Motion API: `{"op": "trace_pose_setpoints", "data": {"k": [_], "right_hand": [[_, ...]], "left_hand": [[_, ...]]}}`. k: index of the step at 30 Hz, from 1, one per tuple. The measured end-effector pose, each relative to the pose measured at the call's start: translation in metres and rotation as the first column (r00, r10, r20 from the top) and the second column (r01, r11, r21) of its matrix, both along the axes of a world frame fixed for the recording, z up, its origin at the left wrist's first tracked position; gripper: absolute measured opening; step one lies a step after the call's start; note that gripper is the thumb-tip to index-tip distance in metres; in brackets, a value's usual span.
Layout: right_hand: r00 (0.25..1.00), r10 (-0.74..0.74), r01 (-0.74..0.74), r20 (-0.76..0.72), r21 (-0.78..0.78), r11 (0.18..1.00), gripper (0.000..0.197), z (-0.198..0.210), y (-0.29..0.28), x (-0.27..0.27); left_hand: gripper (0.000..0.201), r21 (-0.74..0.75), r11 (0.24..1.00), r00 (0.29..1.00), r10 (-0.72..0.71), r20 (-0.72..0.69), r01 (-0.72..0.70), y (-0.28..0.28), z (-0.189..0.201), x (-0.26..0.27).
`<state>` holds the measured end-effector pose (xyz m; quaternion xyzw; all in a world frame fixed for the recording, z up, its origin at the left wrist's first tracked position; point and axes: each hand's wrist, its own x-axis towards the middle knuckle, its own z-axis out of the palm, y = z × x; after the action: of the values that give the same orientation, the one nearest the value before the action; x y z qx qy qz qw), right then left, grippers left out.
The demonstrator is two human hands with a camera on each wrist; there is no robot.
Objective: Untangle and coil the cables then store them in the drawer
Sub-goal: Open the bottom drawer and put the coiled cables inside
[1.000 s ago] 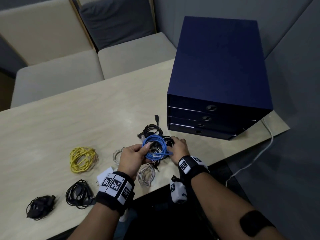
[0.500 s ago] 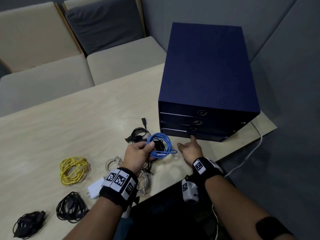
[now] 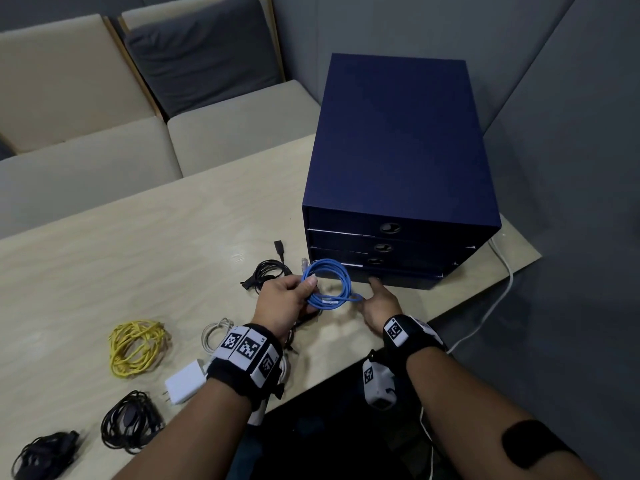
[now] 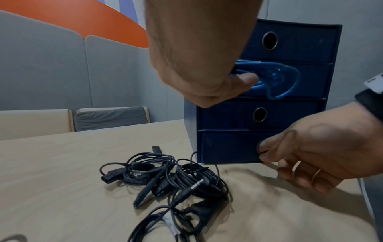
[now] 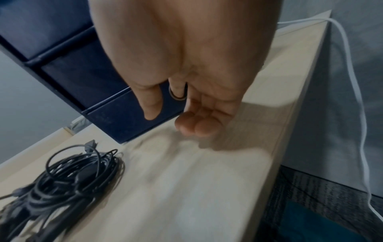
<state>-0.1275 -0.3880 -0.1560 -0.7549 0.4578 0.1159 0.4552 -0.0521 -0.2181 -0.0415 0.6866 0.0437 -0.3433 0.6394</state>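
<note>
Head view shows the left hand (image 3: 289, 299) curled around a coiled blue cable (image 3: 329, 284), held above the desk (image 3: 138, 244) just in front of the navy drawer unit (image 3: 398, 150). Beside it, the right hand (image 3: 379, 304) reaches to the bottom drawer (image 4: 228, 147), a fingertip hooked in its round pull hole, the other fingers loosely bent; the drawer front sits slightly out. A tangle of black cables (image 4: 165, 178) lies under the hands. Nearer the desk's left front edge lie a yellow cable coil (image 3: 136, 344), a white charger (image 3: 185, 382) and two black cable bundles (image 3: 130, 422).
</note>
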Motion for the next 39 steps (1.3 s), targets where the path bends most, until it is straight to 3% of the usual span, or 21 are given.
{"op": "trace_pose_setpoints", "data": {"k": [18,20,22,23,25,27,30,32,35,39], "right_hand": [[0.996,0.093,-0.093,-0.001,-0.032,0.995,0.052,0.025,0.079,-0.103],[0.993,0.115,-0.117,-0.020,-0.073,0.990,0.043,0.032,0.078,-0.108],[0.999,0.054,-0.055,-0.008,-0.165,0.985,0.023,0.045,0.074,-0.109],[0.999,0.011,-0.003,0.043,-0.191,0.982,0.022,0.053,0.072,-0.107],[0.977,-0.078,0.100,0.198,-0.100,0.990,0.024,0.071,0.070,-0.101],[0.944,-0.157,0.129,0.290,0.115,0.985,0.015,0.085,0.072,-0.091],[0.918,-0.290,0.179,0.269,0.372,0.911,0.023,0.086,0.071,-0.077],[0.878,-0.402,0.243,0.258,0.484,0.841,0.018,0.082,0.067,-0.066],[0.828,-0.501,0.312,0.254,0.534,0.786,0.010,0.078,0.054,-0.048],[0.841,-0.505,0.340,0.195,0.537,0.772,0.003,0.069,0.028,-0.025]], "left_hand": [[0.023,0.002,0.991,0.991,-0.134,0.006,0.134,0.018,-0.024,-0.020],[0.025,0.002,0.989,0.989,-0.145,0.001,0.145,0.020,-0.029,-0.021],[0.024,0.015,0.987,0.987,-0.161,-0.003,0.161,0.024,-0.031,-0.021],[0.024,0.023,0.986,0.986,-0.167,-0.010,0.167,0.025,-0.032,-0.022],[0.023,0.021,0.985,0.984,-0.173,-0.037,0.174,0.025,-0.036,-0.023],[0.022,0.020,0.984,0.984,-0.173,-0.046,0.175,0.022,-0.040,-0.023],[0.022,0.042,0.985,0.985,-0.165,-0.055,0.167,0.015,-0.046,-0.024],[0.022,0.069,0.987,0.987,-0.144,-0.067,0.148,0.008,-0.048,-0.022],[0.023,0.114,0.985,0.990,-0.121,-0.077,0.129,-0.008,-0.050,-0.017],[0.023,0.212,0.977,0.998,-0.016,-0.062,0.029,-0.036,-0.054,-0.003]]}}
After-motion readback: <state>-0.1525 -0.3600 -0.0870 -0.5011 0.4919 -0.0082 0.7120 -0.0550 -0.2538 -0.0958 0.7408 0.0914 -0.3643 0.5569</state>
